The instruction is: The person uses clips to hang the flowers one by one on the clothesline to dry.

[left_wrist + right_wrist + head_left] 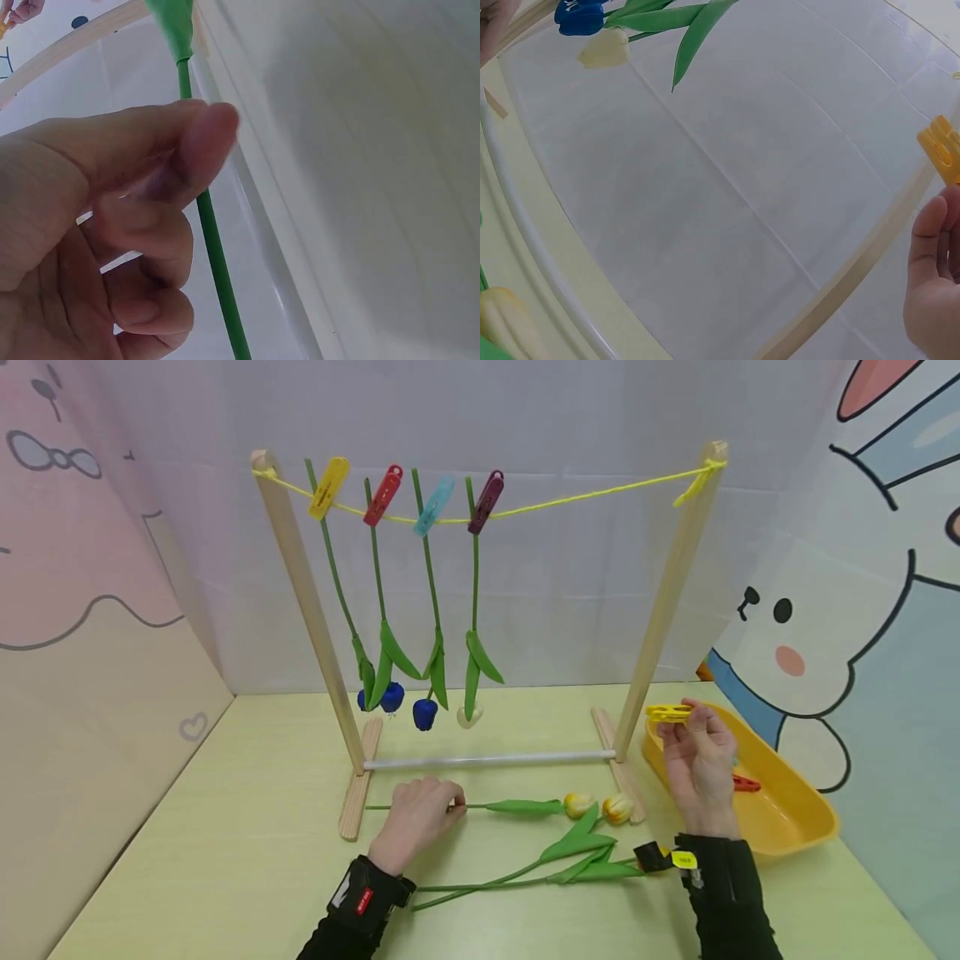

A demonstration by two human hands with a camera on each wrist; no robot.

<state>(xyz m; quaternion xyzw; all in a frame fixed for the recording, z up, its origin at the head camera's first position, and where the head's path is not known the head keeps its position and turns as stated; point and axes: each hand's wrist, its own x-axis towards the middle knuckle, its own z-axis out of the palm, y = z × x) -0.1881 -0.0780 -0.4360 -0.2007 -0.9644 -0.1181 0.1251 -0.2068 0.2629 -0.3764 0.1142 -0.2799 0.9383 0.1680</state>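
My left hand (pixel 422 817) pinches the green stem of a yellow-and-white tulip (pixel 525 807) between thumb and forefinger. In the left wrist view the stem (pixel 217 270) runs past the fingertips, with the other fingers curled. Over the basin's near-left rim, my right hand (pixel 699 768) holds a yellow clothespin (pixel 669 713) by one end. The right wrist view shows the same clothespin (pixel 941 150) above the thumb. More tulips (pixel 577 852) lie on the table in front of the held one; the right sleeve hides some of their blooms.
A wooden frame (pixel 667 602) carries a yellow string (pixel 592 495). Four-coloured clothespins, such as the red one (pixel 383 496), hold several tulips upside down on its left half. A white rod (pixel 487 760) joins the feet. A yellow basin (pixel 795 818) with a red clothespin (pixel 746 783) stands right.
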